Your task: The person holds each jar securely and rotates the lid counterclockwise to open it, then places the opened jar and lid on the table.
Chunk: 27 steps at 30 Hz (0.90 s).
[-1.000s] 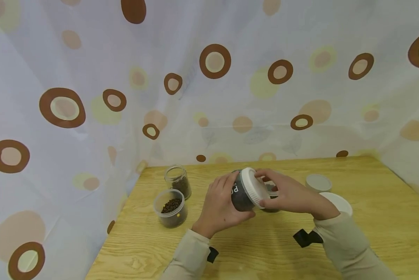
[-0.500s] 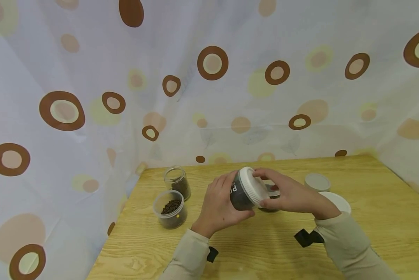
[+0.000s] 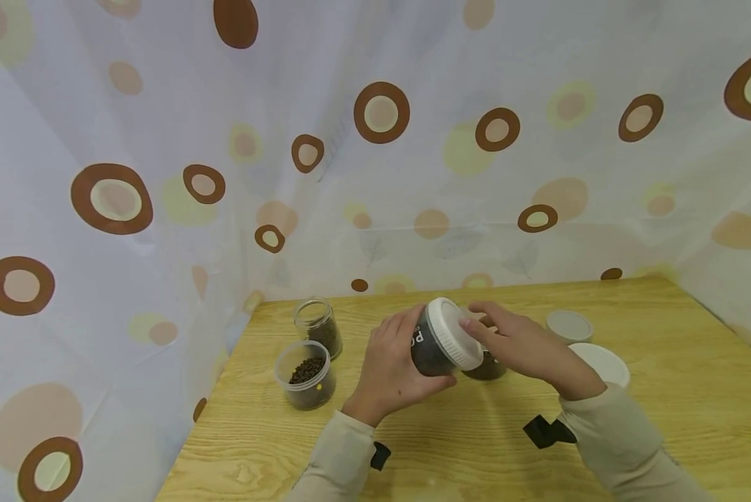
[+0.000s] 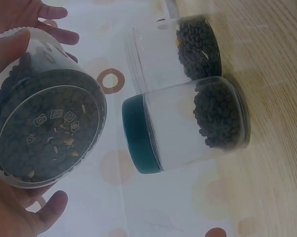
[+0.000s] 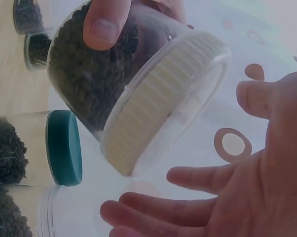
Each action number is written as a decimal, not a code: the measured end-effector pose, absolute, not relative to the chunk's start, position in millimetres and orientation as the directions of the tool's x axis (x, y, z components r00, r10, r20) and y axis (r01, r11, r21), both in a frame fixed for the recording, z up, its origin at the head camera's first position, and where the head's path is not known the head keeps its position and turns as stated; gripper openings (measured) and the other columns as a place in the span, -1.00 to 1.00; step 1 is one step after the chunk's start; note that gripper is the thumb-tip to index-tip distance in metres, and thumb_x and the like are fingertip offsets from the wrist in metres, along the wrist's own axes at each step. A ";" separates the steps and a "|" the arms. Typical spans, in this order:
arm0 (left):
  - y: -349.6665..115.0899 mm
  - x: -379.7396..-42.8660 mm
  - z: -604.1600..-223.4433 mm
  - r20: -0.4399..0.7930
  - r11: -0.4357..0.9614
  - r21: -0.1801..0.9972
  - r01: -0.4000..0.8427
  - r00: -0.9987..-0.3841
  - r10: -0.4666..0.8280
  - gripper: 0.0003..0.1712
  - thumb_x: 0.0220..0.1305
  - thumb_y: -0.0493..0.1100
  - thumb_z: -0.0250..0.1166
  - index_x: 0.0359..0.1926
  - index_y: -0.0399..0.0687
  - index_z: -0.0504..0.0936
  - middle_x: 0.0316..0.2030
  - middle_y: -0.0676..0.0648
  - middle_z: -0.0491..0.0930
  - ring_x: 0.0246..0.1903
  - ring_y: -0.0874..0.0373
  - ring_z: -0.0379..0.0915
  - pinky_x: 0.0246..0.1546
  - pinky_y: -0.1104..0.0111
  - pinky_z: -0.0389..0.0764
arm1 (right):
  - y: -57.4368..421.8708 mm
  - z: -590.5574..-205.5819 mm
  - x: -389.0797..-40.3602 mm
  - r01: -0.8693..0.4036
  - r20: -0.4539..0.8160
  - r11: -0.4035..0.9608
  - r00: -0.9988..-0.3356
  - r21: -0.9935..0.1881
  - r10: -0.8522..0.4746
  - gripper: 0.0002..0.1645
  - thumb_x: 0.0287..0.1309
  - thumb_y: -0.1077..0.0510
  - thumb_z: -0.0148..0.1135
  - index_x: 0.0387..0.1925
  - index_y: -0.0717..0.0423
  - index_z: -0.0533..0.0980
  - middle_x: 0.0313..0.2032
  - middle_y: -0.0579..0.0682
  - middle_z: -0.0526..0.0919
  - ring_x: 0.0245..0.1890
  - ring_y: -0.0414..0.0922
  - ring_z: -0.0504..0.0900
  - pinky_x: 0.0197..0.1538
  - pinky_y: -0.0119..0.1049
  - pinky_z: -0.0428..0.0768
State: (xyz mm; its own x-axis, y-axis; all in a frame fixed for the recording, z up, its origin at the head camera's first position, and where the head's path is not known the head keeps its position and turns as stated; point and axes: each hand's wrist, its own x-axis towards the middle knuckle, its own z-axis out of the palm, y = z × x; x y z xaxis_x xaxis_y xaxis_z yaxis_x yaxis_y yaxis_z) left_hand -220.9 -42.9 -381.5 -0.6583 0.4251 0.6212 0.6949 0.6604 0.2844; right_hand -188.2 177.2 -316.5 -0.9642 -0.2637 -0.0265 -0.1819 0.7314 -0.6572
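My left hand (image 3: 395,373) grips a clear jar (image 5: 89,74) of dark beans, held tilted above the table with its white ribbed lid (image 3: 455,336) on, facing right. White lettering shows on the jar's side in the head view. Beside the lid is my right hand (image 3: 528,345), its fingers spread and holding nothing; a gap separates them from the lid in the right wrist view. Beyond the hands, a jar with a green lid (image 4: 141,134) stands partly filled with beans. Next to it is a clear jar (image 4: 161,54) with beans at its base, mostly hidden in the head view.
To the left stand an open glass jar (image 3: 319,328) and an open plastic tub (image 3: 306,380), both with beans inside. A round grey lid (image 3: 568,325) and a white round lid (image 3: 604,364) lie at the right. Patterned cloth (image 3: 438,174) hangs behind the wooden table (image 3: 243,446).
My right hand's fingers have come off the white lid and opened, drawing slightly to the right. My left hand keeps the jar tilted in nearly the same place.
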 end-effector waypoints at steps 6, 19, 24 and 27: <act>-42.8 -219.8 -384.4 0.623 0.667 0.268 0.696 -0.653 0.431 0.21 -0.29 0.29 0.62 0.41 0.08 0.29 0.19 -0.02 0.54 0.18 0.06 0.49 0.07 0.13 0.54 | 170.7 -318.0 -189.7 -0.166 -0.034 0.738 -0.968 -0.654 -0.248 -0.20 0.40 -0.43 -0.19 0.36 0.02 0.30 0.14 0.20 0.60 0.05 0.08 0.64 -0.10 -0.08 0.62; -43.9 -217.1 -385.6 0.646 0.696 0.185 0.693 -0.620 0.445 0.19 -0.25 0.33 0.59 0.39 0.01 0.32 0.18 -0.06 0.54 0.16 0.04 0.49 0.05 0.14 0.56 | 159.7 -316.3 -195.9 -0.116 -0.066 0.777 -0.978 -0.619 -0.199 -0.19 0.34 -0.51 -0.21 0.11 0.07 0.45 -0.07 0.08 0.68 -0.22 -0.12 0.66 -0.24 -0.23 0.58; -44.7 -216.8 -385.4 0.665 0.694 0.168 0.700 -0.600 0.444 0.20 -0.28 0.33 0.60 0.38 -0.02 0.33 0.16 -0.07 0.56 0.14 0.03 0.51 0.03 0.14 0.56 | 158.7 -315.5 -195.6 -0.121 -0.067 0.764 -0.975 -0.634 -0.210 -0.20 0.33 -0.49 -0.12 0.10 0.10 0.43 -0.06 0.13 0.68 -0.26 -0.13 0.66 -0.33 -0.28 0.57; -45.5 -216.8 -384.9 0.666 0.693 0.163 0.702 -0.596 0.448 0.20 -0.27 0.34 0.59 0.38 -0.02 0.33 0.16 -0.07 0.56 0.14 0.03 0.51 0.03 0.15 0.57 | 160.2 -316.0 -195.8 -0.155 -0.053 0.751 -0.968 -0.642 -0.245 -0.22 0.33 -0.45 -0.06 0.15 0.11 0.39 0.02 0.18 0.65 -0.18 -0.08 0.68 -0.30 -0.28 0.59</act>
